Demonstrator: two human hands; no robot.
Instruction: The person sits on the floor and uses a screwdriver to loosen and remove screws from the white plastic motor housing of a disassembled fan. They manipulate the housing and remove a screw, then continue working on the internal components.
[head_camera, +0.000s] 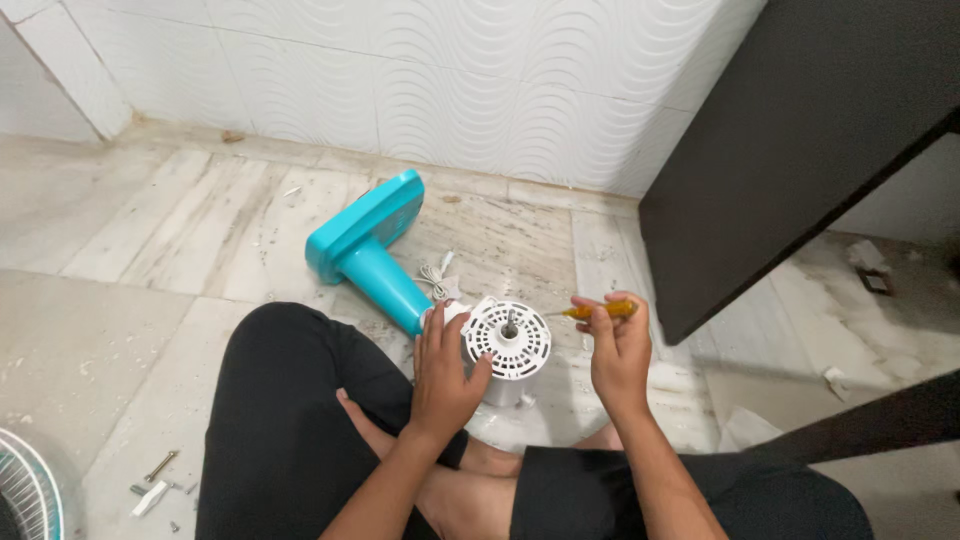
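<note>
You sit cross-legged on the floor (120, 330), and your knees in black trousers are the nearest things in the view. Beside your left knee, a few loose screws and small metal parts (155, 482) lie on the tiles, and the rim of a wire fan grille (28, 490) shows at the lower left corner.

Your left hand (442, 375) is closed around the side of the white fan motor housing (510, 342), with the fingers wrapped on its left edge. The housing stands just in front of your crossed feet, its vented round face turned up and a short shaft rising from the middle. Your right hand (618, 352) grasps a yellow-handled screwdriver (598, 311); its thin tip points toward the housing.

Behind the housing, the turquoise fan stand (368, 245) lies on its side, and a white cord (436, 275) rests beside it. Farther right, a dark furniture panel (790, 140) stands near the white tiled wall (420, 70).
</note>
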